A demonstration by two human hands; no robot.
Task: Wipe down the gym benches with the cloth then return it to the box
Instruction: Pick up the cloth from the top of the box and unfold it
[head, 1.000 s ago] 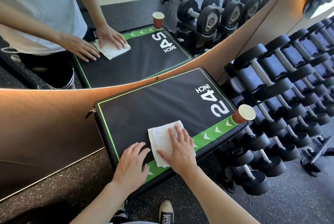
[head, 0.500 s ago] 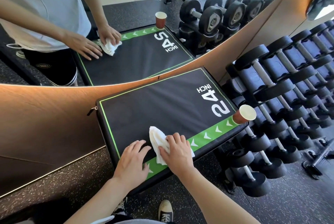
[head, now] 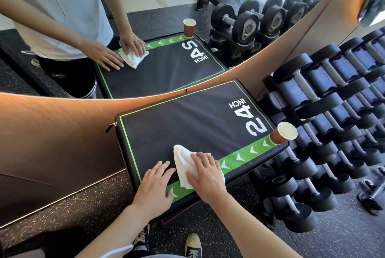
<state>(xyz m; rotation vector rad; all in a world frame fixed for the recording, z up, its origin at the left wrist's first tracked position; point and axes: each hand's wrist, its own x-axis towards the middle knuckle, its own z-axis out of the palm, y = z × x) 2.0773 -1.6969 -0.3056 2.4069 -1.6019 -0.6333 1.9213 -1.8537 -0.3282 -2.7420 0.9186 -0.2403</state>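
Right hand (head: 205, 176) lies on top of the white cloth (head: 183, 163), fingers bent over the bunched fabric and gripping it against the top of the black padded box (head: 187, 120) (the one marked "24 INCH"). The cloth is crumpled, sitting at the near edge of the box, partly over the green arrow band (head: 245, 154); its upper corner sticks out past the fingertips toward the middle of the pad. Left hand (head: 155, 184) rests flat just beside the cloth on the left, fingers straight and slightly spread, palm down on the box surface, holding nothing; its fingertips look to be just touching the cloth's edge, hard to tell. A brown paper cup (head: 284, 133) stands at the box's right near corner, well apart from both hands. Dumbbell rack (head: 333, 124) is right of the box. Wall mirror (head: 158, 28) behind the box reflects the same scene.
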